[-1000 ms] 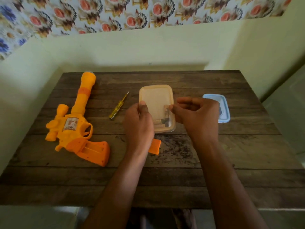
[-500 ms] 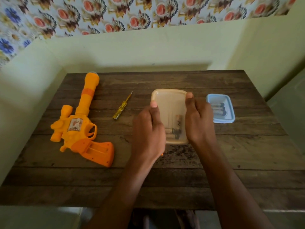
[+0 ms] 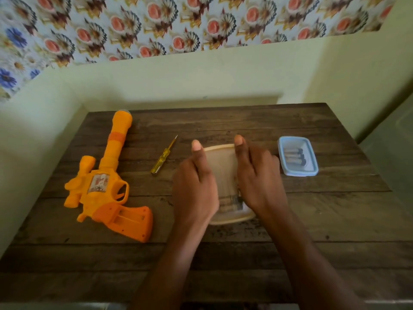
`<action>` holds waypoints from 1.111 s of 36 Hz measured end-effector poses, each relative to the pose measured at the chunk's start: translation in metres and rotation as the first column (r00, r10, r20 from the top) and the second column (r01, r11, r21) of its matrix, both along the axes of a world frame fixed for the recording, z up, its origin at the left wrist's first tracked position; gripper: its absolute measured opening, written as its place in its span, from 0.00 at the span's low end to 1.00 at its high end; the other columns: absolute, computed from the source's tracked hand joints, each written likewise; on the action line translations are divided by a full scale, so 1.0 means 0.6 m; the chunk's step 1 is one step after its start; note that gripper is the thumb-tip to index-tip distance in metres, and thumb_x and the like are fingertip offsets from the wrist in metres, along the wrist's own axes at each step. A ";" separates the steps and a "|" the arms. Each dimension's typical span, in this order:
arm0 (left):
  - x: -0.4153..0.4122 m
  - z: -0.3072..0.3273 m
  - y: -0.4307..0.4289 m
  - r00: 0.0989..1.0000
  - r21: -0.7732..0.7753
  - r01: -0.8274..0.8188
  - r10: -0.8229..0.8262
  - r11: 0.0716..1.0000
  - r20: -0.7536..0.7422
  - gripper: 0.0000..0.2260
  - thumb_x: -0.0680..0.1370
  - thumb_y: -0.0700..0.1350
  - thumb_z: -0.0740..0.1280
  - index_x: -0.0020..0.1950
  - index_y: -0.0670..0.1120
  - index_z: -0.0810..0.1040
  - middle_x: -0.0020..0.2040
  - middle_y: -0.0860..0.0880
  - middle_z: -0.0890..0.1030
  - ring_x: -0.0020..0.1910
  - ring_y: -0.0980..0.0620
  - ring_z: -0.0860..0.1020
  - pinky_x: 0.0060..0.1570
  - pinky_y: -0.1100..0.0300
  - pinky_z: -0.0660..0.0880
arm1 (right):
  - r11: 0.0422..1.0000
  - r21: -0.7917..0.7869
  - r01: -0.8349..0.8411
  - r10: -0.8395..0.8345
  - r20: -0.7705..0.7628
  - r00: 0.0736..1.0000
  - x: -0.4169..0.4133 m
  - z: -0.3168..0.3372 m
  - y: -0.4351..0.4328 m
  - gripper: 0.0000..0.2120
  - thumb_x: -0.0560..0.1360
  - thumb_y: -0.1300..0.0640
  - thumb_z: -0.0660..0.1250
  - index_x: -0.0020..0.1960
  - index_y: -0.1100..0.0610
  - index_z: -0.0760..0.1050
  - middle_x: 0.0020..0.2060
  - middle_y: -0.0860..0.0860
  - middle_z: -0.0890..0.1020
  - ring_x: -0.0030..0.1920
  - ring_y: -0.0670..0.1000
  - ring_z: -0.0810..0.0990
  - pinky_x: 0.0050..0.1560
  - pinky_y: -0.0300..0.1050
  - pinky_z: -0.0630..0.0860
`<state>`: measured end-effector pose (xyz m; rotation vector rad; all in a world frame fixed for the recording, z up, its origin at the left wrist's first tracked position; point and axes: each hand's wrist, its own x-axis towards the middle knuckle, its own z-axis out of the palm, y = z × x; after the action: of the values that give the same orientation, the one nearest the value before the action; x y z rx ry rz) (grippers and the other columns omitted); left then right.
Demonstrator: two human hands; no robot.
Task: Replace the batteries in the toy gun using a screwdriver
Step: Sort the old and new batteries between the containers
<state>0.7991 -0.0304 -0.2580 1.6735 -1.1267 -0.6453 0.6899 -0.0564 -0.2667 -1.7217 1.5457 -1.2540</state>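
Right now, in the head view, both hands are clamped on a translucent beige rectangular plastic box (image 3: 223, 162) that sits on the dark wooden plank table (image 3: 223, 253). The left hand (image 3: 196, 186) grips its left side and the right hand (image 3: 257, 175) its right side, each with a thumb laid forward along the lid and the other fingers curled down over the outer edge. Between the wrists, a few small batteries (image 3: 232, 201) show blurrily through the box. Just left of the left hand lies a slim yellow-handled screwdriver (image 3: 162, 159), and farther left the orange and yellow plastic toy gun (image 3: 105, 186) lies flat, grip nearest the person. Just beyond the right hand's knuckles stands a blue-rimmed clear tub (image 3: 312, 157) holding dark-tipped cells (image 3: 293, 156).
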 end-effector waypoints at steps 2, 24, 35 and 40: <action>0.003 0.012 -0.003 0.999 -0.005 -0.044 0.044 0.999 0.001 0.30 0.86 0.60 0.46 0.32 0.49 0.73 0.29 0.51 0.78 0.32 0.55 0.79 0.32 0.58 0.71 | 1.000 -0.002 -0.028 0.028 0.023 0.999 0.001 0.003 0.004 0.26 0.86 0.41 0.53 0.34 0.52 0.70 0.26 0.47 0.75 0.29 0.44 0.75 0.32 0.47 0.70; -0.009 -0.021 -0.008 1.000 -0.041 -0.002 0.002 0.999 0.019 0.09 0.86 0.54 0.57 0.59 0.49 0.67 0.44 0.55 0.79 0.36 0.65 0.82 0.30 0.69 0.77 | 0.972 0.232 0.023 -0.050 0.112 0.992 -0.010 -0.008 0.000 0.16 0.79 0.41 0.65 0.49 0.53 0.80 0.39 0.47 0.84 0.39 0.44 0.83 0.37 0.42 0.76; -0.006 -0.043 -0.025 0.995 0.049 0.071 -0.067 0.996 -0.074 0.20 0.80 0.42 0.71 0.70 0.47 0.73 0.62 0.50 0.82 0.56 0.54 0.84 0.48 0.57 0.85 | 0.951 0.291 0.108 -0.157 0.153 0.976 -0.030 -0.032 -0.021 0.23 0.74 0.55 0.75 0.67 0.52 0.78 0.51 0.49 0.87 0.49 0.48 0.87 0.46 0.54 0.87; -0.009 -0.046 -0.026 0.992 -0.019 0.124 -0.124 0.992 -0.028 0.25 0.79 0.47 0.74 0.75 0.48 0.74 0.65 0.53 0.82 0.61 0.58 0.81 0.54 0.65 0.80 | 0.950 0.227 0.216 -0.245 0.105 0.964 -0.023 -0.041 -0.035 0.15 0.78 0.53 0.71 0.64 0.54 0.80 0.44 0.47 0.85 0.50 0.54 0.86 0.44 0.56 0.86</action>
<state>0.7937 -0.0458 -0.2856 1.5837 -1.2190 -0.7339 0.6760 -0.0771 -0.2911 -1.3268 1.7700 -1.2333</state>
